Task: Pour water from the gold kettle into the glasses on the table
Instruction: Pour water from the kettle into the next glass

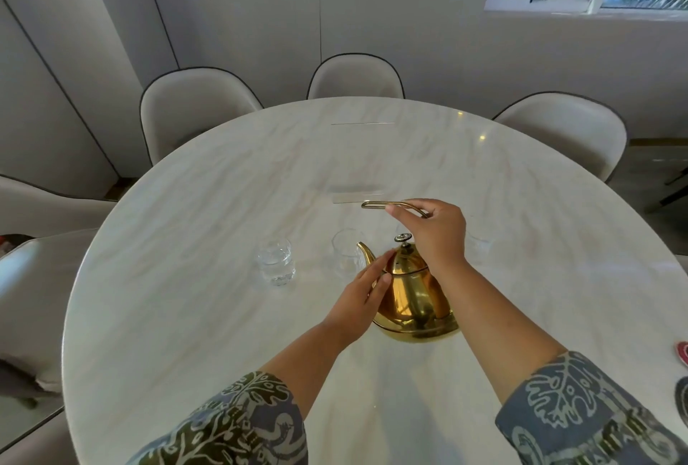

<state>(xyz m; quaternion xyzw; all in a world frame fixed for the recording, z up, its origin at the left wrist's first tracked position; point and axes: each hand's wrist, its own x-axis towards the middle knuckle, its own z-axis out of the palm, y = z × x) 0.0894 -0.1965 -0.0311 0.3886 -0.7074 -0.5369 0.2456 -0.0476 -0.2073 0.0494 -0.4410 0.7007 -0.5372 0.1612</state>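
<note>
The gold kettle (411, 297) stands upright on the round marble table (186, 241), its spout pointing left toward a clear glass (348, 254) just beyond it. My right hand (435, 230) grips the kettle's raised wire handle above the lid. My left hand (363, 297) rests flat against the kettle's left side, fingers extended. A glass holding water (277, 265) stands further left. Another glass (480, 247) shows to the right, partly hidden behind my right wrist.
A clear acrylic stand (359, 194) sits behind the kettle near the table's middle. Pale upholstered chairs (195, 107) ring the far and left sides. A red item (682, 353) and a dark one lie at the right edge.
</note>
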